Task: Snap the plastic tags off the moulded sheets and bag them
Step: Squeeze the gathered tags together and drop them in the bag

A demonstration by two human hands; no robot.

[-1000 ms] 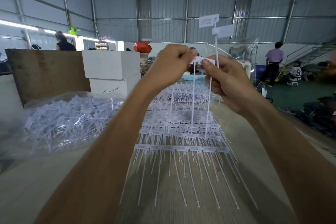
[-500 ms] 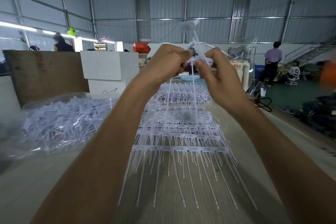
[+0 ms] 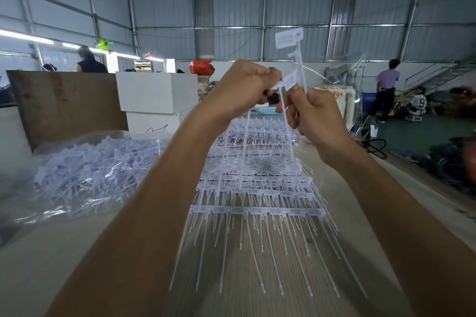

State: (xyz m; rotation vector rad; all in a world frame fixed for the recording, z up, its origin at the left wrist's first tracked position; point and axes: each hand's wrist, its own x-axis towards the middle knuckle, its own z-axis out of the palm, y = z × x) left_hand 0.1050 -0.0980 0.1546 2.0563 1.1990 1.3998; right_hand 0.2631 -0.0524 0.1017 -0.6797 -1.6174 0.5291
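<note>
Both hands are raised and nearly touching. The left hand (image 3: pixel 242 87) is curled tight, pinching a white tag (image 3: pixel 288 81) against the right hand (image 3: pixel 315 113), which grips loose tags (one flag (image 3: pixel 288 38) stands above it). Moulded sheets (image 3: pixel 257 188) lie below the hands; the filled bag (image 3: pixel 85 172) sits lower left.

Both bare forearms reach up and away from the near corners, converging at mid-frame. The left hand (image 3: pixel 244 87) is curled into a loose fist, knuckles up, thumb and forefinger pinched at its right edge. The right hand (image 3: pixel 313 113) sits just beside and slightly lower, fingers folded, thumb raised against the forefinger. The fingertips nearly meet.
</note>
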